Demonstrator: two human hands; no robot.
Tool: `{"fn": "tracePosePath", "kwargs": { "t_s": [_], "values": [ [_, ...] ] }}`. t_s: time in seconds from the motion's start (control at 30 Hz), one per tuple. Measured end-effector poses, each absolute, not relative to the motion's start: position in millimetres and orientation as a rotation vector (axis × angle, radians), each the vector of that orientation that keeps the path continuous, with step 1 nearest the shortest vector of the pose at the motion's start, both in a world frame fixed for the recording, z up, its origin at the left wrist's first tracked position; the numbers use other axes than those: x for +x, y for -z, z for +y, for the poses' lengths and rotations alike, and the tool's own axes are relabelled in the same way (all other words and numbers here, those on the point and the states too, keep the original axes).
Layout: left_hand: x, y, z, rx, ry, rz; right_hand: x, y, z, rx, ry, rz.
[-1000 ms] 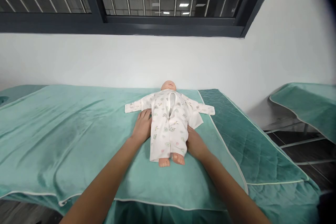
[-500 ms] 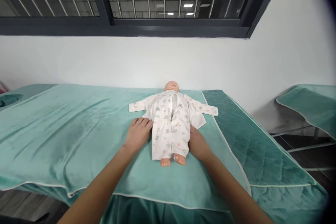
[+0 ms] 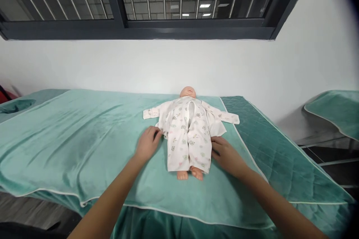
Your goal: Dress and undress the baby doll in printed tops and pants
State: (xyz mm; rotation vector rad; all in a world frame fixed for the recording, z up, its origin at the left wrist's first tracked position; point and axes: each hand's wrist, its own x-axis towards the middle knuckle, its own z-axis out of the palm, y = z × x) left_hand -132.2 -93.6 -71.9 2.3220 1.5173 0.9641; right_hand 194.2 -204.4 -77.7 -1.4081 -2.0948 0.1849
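A baby doll lies on its back, its head toward the wall and its bare feet toward me. It wears a white patterned top with the sleeves spread and white patterned trousers. My left hand is closed, thumb and fingers at the lower left edge of the top. At the right side of the trousers, my right hand has its fingers apart, the tips beside the cloth, with nothing seen in it.
The doll rests on a light green sheet over a darker quilted cover. Behind stands a white wall below a dark-framed barred window. Another green-covered surface is at the far right.
My right hand has shifted right and its fingers have come out from the trousers' side. My left hand has closed at the top's edge. The whole view has shifted slightly.
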Motion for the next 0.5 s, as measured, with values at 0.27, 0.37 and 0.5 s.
{"fn": "tracePosePath", "kwargs": {
  "t_s": [0.27, 0.37, 0.5],
  "values": [
    [-131.8, 63.7, -34.0, 1.941, -0.864, 1.852, 252.5, 78.4, -144.1, -1.811, 0.038, -1.595],
    [-132.2, 67.1, -37.1, 2.018, -0.860, 1.874, 249.0, 66.6, -115.0, -1.890, -0.045, -1.545],
    [-138.0, 75.0, -48.3, 1.861, -1.210, 1.687, 236.1, 53.9, -81.5, -1.923, -0.087, -1.552]
  ]
}}
